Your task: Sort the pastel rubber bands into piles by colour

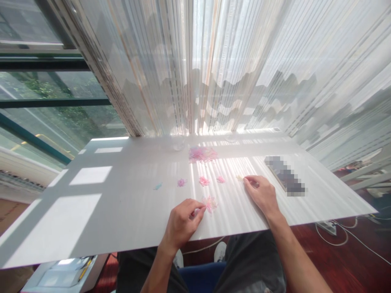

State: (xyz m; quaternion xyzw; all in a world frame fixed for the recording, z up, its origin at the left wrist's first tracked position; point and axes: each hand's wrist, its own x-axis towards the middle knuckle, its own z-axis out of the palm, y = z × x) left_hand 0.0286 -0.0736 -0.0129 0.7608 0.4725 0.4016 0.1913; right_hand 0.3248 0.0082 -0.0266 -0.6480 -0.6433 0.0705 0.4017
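My left hand [183,221] rests near the table's front edge, thumb and forefinger pinched together. Its fingertips meet the left side of a loose heap of small pink and peach pieces [210,204]; whatever is in the pinch is too small to make out. Farther right, my right hand [262,194] pinches at a small cluster of pale yellow pieces [239,178], and its fingertips hide part of them. Between and beyond the hands lie small piles in a row: light blue [158,186], lilac [181,182], coral pink [204,181] and pink [220,179].
A larger pink and lilac pile [202,154] lies toward the back of the white table [128,219]. Near it stands a clear round container [178,143], with a clear disc [231,138] farther right. A blurred-out flat object [285,176] lies right. Striped curtains [195,73] hang behind.
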